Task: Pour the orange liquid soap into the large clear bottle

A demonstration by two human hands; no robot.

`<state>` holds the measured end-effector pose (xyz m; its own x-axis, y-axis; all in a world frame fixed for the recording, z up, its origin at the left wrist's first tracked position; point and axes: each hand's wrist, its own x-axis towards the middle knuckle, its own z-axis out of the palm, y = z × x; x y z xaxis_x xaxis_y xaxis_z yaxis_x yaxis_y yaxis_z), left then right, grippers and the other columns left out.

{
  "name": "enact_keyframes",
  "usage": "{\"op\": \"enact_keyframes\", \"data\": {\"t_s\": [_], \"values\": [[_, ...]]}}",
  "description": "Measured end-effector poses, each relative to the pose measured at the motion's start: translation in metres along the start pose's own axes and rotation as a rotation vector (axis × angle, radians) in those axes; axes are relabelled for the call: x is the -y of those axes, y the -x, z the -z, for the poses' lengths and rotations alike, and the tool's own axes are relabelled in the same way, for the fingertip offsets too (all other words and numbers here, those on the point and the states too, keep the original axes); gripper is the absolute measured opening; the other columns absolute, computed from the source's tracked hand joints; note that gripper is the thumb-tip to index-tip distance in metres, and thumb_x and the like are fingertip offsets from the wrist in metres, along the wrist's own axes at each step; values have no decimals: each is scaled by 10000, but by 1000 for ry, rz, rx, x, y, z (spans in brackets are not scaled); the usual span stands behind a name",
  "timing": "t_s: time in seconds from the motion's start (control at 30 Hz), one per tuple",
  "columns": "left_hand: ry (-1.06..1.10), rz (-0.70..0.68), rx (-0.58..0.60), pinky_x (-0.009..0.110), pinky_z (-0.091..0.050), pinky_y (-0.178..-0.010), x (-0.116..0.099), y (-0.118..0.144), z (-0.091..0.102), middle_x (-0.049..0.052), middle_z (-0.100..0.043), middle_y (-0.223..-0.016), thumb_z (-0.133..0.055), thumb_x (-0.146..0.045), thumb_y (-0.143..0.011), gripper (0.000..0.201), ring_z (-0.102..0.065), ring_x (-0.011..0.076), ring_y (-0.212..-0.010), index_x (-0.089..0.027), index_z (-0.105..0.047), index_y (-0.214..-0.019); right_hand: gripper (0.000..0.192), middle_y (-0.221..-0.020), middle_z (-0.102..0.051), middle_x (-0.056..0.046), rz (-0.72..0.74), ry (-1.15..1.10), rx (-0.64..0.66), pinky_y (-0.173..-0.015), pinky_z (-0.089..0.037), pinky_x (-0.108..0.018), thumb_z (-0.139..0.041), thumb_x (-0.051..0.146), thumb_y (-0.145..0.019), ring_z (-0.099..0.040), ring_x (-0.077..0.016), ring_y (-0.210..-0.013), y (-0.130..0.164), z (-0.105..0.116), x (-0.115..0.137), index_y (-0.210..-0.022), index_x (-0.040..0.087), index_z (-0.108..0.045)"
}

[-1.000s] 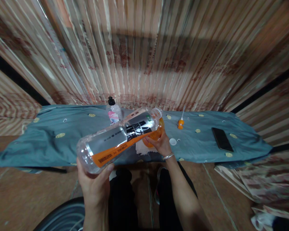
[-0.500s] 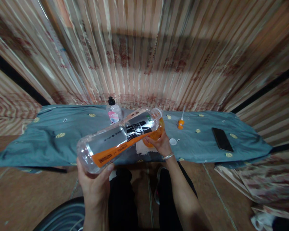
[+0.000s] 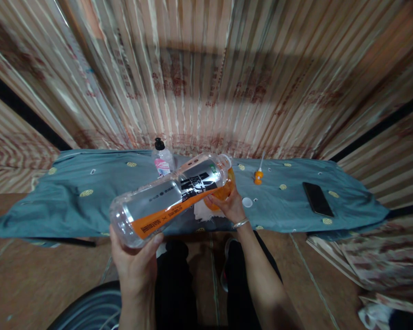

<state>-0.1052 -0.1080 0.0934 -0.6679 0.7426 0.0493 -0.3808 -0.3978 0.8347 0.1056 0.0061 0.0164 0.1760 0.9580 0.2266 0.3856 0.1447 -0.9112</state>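
Observation:
My left hand (image 3: 132, 259) grips the base of a large clear plastic bottle (image 3: 168, 197) with a black, white and orange label. The bottle is tipped almost flat, its open mouth pointing away over an orange container (image 3: 223, 191). My right hand (image 3: 229, 206) holds that orange container, which rests on a white cloth (image 3: 203, 211) on the teal sheet (image 3: 72, 201). A white cap (image 3: 247, 202) lies just right of my right hand. The orange container is mostly hidden by the bottle and my fingers.
A small clear bottle with a black cap and pink label (image 3: 162, 159) stands behind the big bottle. An orange nozzle with a thin white tube (image 3: 259, 174) lies further right. A black phone (image 3: 317, 199) rests at the right end of the sheet. Corrugated panels rise behind.

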Motion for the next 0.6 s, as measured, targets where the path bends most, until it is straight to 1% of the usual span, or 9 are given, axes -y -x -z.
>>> {"op": "enact_keyframes", "data": {"t_s": [0.13,0.43,0.6], "values": [[-9,4,-3,304,-582,-881,0,0,1,13,-755,-996,-1000,-160,-358,810,-702,189,-912,-220,-723,-1117,798,-1089,-764,-119,13,-9,8,-861,-618,-490,-848,487,-629,-750,-337,-975,0,0,1,-1300,166,-560],[-7,0,-8,315,-580,-881,-1,1,-1,-3,-754,-940,-1001,-168,-355,766,-692,172,-825,-222,-725,-1067,760,-1039,-761,-112,11,-8,1,-842,-621,-492,-839,493,-627,-747,-324,-932,0,-1,1,-1260,173,-567],[-16,-1,2,320,-572,-898,-1,1,1,1,-753,-953,-997,-168,-366,763,-692,177,-852,-218,-715,-1073,778,-1070,-757,-118,9,0,14,-861,-616,-506,-830,500,-635,-744,-329,-953,0,0,2,-1284,171,-557]]}}
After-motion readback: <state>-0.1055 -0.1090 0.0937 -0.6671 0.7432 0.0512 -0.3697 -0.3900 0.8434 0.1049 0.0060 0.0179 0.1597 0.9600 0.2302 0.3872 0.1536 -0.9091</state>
